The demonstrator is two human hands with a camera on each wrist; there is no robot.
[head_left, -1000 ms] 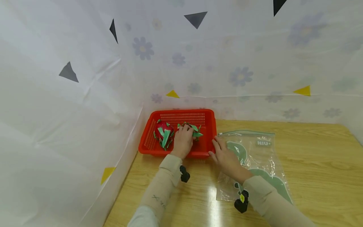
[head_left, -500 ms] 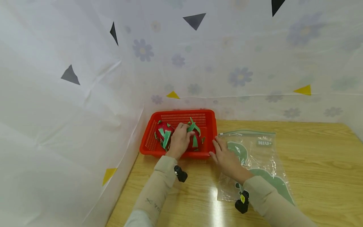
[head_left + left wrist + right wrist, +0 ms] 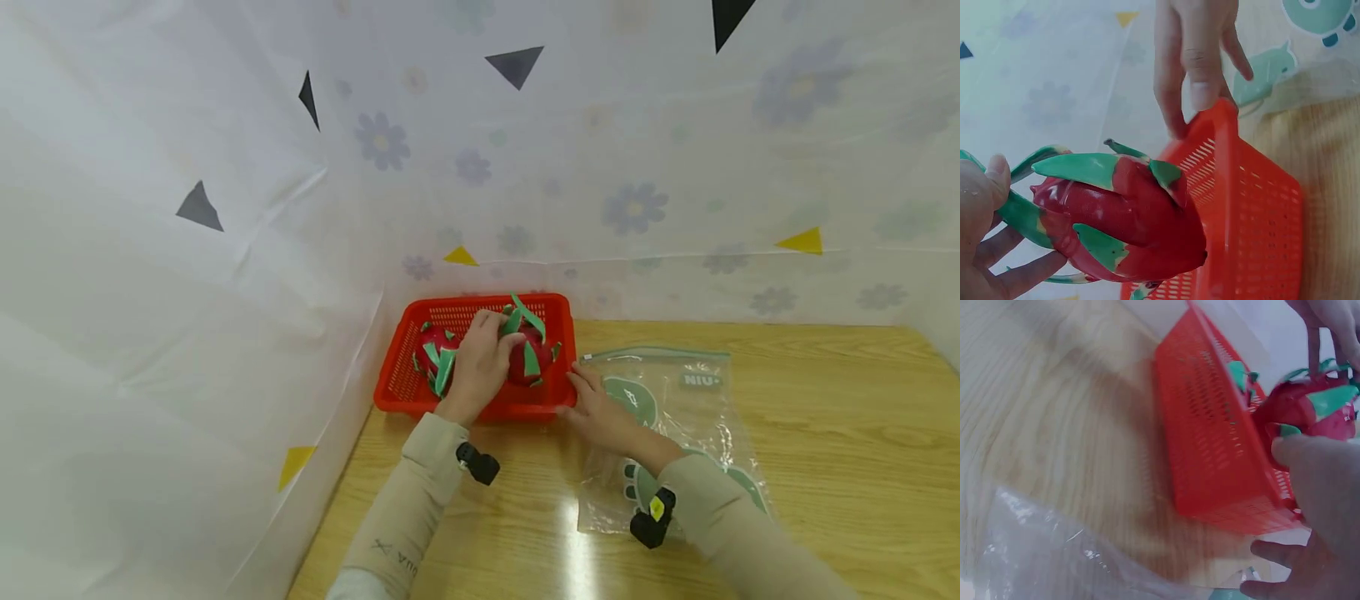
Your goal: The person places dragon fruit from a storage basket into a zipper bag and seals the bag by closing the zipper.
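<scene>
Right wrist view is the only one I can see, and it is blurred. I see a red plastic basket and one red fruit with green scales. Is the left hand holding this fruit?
Observer: Yes. The left hand grips the red dragon fruit with green scales above the red plastic basket.
Operator: Is another fruit inside the basket?
Observer: Yes, a second red dragon fruit lies at its left end.
Operator: What does the right hand touch?
Observer: The right hand rests its fingertips on the basket's rim, over the clear zip bag with green print.
</scene>
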